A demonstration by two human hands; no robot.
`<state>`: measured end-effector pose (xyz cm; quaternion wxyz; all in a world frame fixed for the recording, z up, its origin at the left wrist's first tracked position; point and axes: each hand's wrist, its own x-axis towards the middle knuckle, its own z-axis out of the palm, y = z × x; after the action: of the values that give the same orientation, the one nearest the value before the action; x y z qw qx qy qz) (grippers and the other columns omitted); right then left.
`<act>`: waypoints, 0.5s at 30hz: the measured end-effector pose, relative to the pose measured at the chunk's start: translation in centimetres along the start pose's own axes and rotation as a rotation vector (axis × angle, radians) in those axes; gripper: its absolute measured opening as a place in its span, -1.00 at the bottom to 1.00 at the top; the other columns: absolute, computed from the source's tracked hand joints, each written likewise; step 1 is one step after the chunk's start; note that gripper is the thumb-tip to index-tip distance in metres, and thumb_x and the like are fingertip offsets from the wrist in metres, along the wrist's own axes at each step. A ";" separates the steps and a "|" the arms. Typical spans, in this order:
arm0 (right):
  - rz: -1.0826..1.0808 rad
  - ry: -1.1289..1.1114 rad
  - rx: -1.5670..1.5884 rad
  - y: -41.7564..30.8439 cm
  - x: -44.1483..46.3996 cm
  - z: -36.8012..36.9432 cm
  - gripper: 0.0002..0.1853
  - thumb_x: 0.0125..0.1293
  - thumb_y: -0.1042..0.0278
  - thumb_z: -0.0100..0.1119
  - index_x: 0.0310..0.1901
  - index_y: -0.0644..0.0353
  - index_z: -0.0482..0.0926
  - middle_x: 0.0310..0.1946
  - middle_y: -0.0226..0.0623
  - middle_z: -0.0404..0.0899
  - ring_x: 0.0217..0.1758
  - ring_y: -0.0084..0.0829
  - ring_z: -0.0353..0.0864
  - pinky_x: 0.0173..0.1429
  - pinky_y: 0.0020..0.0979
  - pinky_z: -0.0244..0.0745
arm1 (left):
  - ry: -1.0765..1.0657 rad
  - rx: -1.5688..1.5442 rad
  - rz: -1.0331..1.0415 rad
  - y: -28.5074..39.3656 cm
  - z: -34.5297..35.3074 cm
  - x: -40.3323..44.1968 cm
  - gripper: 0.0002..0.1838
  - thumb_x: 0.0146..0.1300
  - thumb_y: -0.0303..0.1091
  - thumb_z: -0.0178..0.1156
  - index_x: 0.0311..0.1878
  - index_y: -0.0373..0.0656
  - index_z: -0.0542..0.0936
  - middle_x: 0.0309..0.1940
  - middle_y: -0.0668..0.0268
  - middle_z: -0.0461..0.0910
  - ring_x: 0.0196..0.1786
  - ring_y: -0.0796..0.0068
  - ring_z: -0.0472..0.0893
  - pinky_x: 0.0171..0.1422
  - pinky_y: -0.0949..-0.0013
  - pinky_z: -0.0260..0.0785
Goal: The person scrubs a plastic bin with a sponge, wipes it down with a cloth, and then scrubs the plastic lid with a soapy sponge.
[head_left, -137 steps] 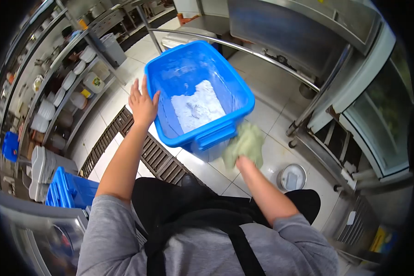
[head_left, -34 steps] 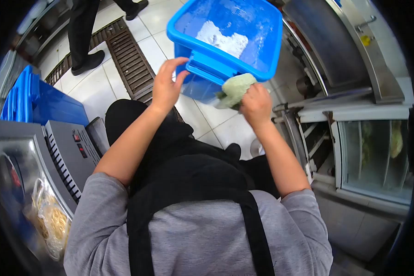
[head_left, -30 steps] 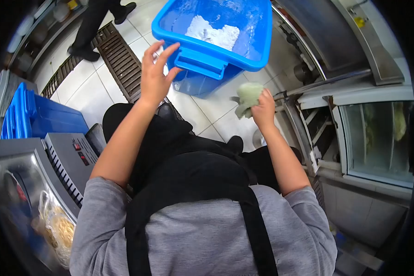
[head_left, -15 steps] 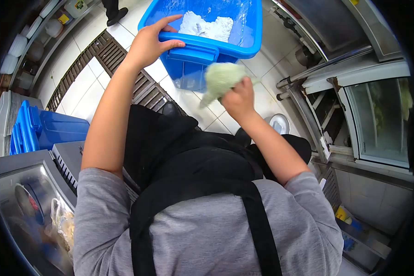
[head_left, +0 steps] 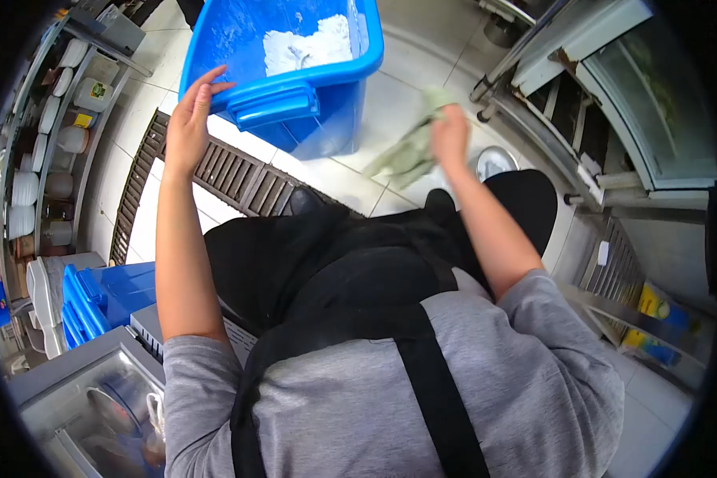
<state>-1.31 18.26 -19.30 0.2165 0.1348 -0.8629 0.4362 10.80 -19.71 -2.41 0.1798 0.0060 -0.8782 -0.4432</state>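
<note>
A large blue bin (head_left: 334, 76) stands on the tiled floor at the top, with white powder (head_left: 307, 49) on its bottom. My left hand (head_left: 190, 127) is at the bin's near left corner, its fingertips by the rim and its thumb and fingers apart. To the right of the bin, my right hand (head_left: 452, 134) grips a pale green cloth (head_left: 406, 155), which hangs out to the left, blurred by motion and away from the bin's wall. A round metal container (head_left: 495, 162) sits on the floor just beyond my right wrist.
Shelves with white containers (head_left: 24, 191) line the left side. A second blue bin (head_left: 123, 287) is at the lower left, beside a glass-topped unit (head_left: 95, 398). A floor grate (head_left: 231, 179) runs below the large bin. At the right are a metal rack and a glass-door cabinet (head_left: 653, 111).
The view has turned, so the bin sits further left. The cloth, earlier against or near the bin's front, is now off to its right. The other person's legs have nearly left the view.
</note>
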 end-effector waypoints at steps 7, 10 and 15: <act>0.851 0.213 0.671 7.6 0.1 -5.2 -0.72 0.41 0.35 0.01 0.07 0.27 0.50 -0.21 -0.16 0.63 -0.24 -0.24 0.66 -0.18 -0.24 0.57 | -0.064 -0.046 0.005 0.2 -0.4 0.1 -0.50 0.59 -0.06 -0.27 0.33 -0.14 0.45 0.05 0.27 0.65 0.19 0.44 0.51 0.42 0.30 0.20; 0.924 0.078 0.665 8.3 -1.3 -3.3 -0.72 0.42 0.26 0.00 0.02 0.24 0.50 -0.22 -0.16 0.60 -0.20 -0.26 0.62 -0.14 -0.14 0.55 | -0.041 0.019 -0.087 0.9 0.0 0.4 -0.48 0.59 -0.03 -0.26 0.34 -0.14 0.44 0.08 0.26 0.63 0.20 0.43 0.50 0.41 0.29 0.21; 1.284 -0.051 0.837 2.9 -2.9 -1.5 -0.66 0.43 0.22 0.01 0.10 0.28 0.44 -0.18 -0.10 0.60 -0.19 -0.23 0.63 -0.14 -0.12 0.58 | 0.020 0.062 -0.236 2.5 1.2 2.3 -0.49 0.56 0.01 -0.16 0.33 -0.13 0.46 0.15 0.20 0.57 0.21 0.37 0.52 0.33 0.30 0.30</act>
<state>0.34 21.32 -21.90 -0.1686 -0.3123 -0.5396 0.7635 8.65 -17.60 -0.42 0.1349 0.1192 -0.8829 -0.4336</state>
